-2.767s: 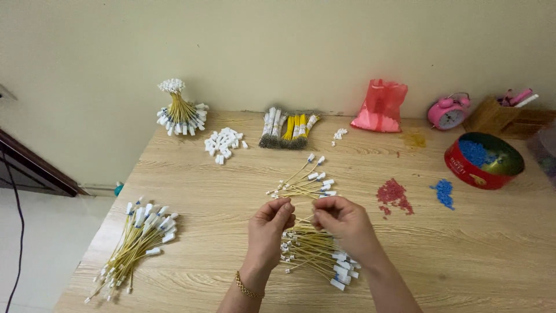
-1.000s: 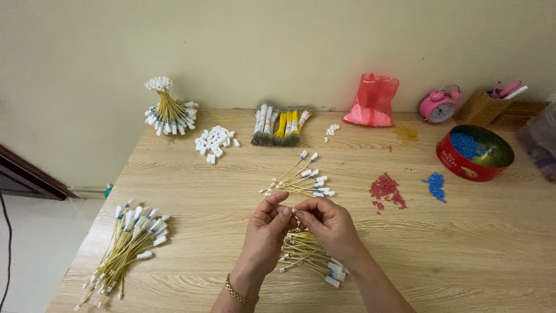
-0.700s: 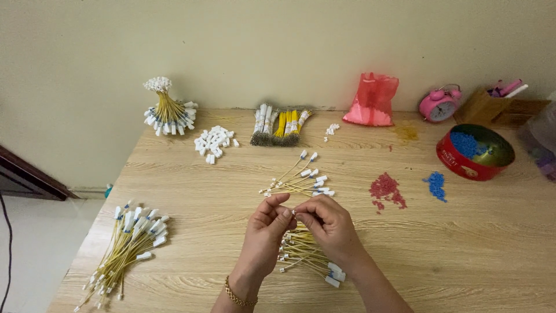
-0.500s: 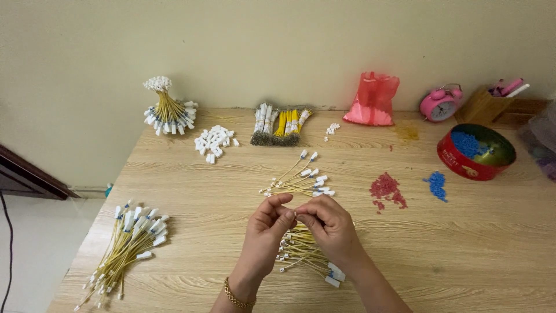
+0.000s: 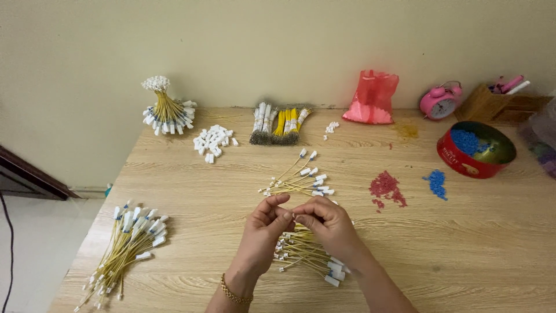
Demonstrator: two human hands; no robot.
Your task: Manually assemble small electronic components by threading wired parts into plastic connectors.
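My left hand [image 5: 262, 233] and my right hand [image 5: 328, 225] meet fingertip to fingertip above the table's near middle, pinching a thin yellow wire between them; the small piece at the fingertips is too tiny to make out. Under my hands lies a pile of yellow wires with white connectors [image 5: 307, 255]. A smaller fan of the same wires [image 5: 301, 181] lies just beyond my fingers.
On the wooden table [image 5: 220, 191] sit a big wire heap [image 5: 127, 240] near left, a tied wire bundle [image 5: 165, 113], loose white connectors [image 5: 213, 141], wire bunches [image 5: 279, 123], a red bag [image 5: 373, 97], red beads [image 5: 387, 188], blue beads [image 5: 435, 182], a red tin [image 5: 476, 149] and a pink clock [image 5: 440, 101].
My hands have drawn slightly closer together and shifted a little left over the pile. The view has dipped a little; the things on the table lie as before.
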